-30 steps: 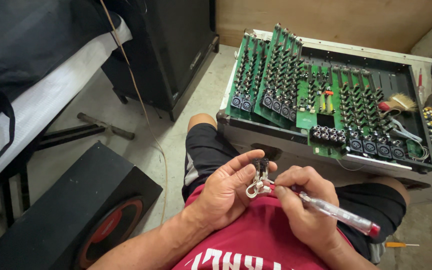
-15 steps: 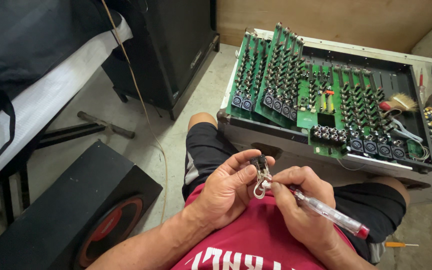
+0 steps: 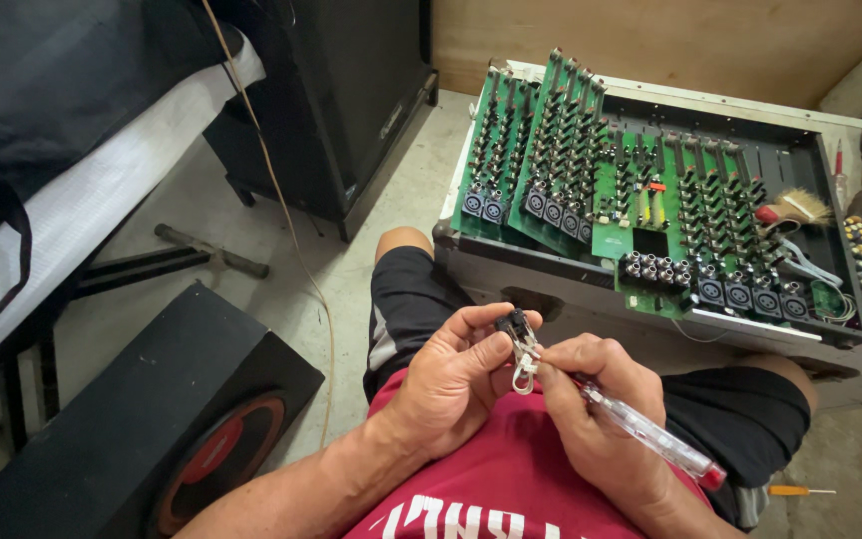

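Note:
My left hand point(image 3: 456, 374) pinches a small black connector part point(image 3: 513, 324) with pale metal tabs hanging from it, held over my lap. My right hand point(image 3: 601, 399) grips a clear-handled screwdriver point(image 3: 650, 434) with a red end cap, its tip set against the part. Both hands meet just in front of an opened audio mixer chassis point(image 3: 551, 279), where several green circuit boards point(image 3: 551, 150) stand in rows.
A black speaker box point(image 3: 152, 429) with a red-ringed cone lies at my left. A black cabinet point(image 3: 341, 90) stands behind it. A brush point(image 3: 800, 208) and tools lie at the chassis's right; a small orange screwdriver point(image 3: 800, 490) rests on the floor.
Both hands have shifted slightly while working the part; the screwdriver's handle has tilted a little. Nothing was let go.

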The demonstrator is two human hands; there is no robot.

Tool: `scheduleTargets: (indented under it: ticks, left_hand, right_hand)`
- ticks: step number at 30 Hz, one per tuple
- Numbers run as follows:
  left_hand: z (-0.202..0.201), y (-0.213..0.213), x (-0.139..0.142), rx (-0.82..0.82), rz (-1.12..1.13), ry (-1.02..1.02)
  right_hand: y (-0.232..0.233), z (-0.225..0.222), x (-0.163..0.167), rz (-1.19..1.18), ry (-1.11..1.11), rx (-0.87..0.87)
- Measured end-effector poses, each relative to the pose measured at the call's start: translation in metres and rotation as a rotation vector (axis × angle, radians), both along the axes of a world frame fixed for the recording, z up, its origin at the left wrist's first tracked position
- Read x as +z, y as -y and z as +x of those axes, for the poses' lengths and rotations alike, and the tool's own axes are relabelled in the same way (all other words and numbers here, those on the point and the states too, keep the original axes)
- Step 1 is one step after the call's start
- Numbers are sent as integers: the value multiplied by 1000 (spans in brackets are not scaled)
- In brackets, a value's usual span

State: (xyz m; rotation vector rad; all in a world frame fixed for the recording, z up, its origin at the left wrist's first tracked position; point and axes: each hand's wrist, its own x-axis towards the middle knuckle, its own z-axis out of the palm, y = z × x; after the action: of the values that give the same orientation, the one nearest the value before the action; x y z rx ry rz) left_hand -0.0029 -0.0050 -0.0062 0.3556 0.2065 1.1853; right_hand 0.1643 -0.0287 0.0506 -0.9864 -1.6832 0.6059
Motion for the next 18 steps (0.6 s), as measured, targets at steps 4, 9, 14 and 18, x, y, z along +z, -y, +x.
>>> scheduleTargets:
  ticks: [4, 9, 14, 18]
  left_hand:
    - [0, 0, 1, -2, 7, 14]
    - [0, 1, 2, -14, 41, 43]
    - [-1, 1, 4, -28, 26, 40]
    - [-1, 2, 4, -29, 14, 29]
  right_hand:
    - [-1, 1, -3, -11, -102, 72]
    - [0, 4, -11, -116, -188, 75]
    - [0, 5, -18, -177, -273, 85]
    - [0, 6, -20, -168, -317, 115]
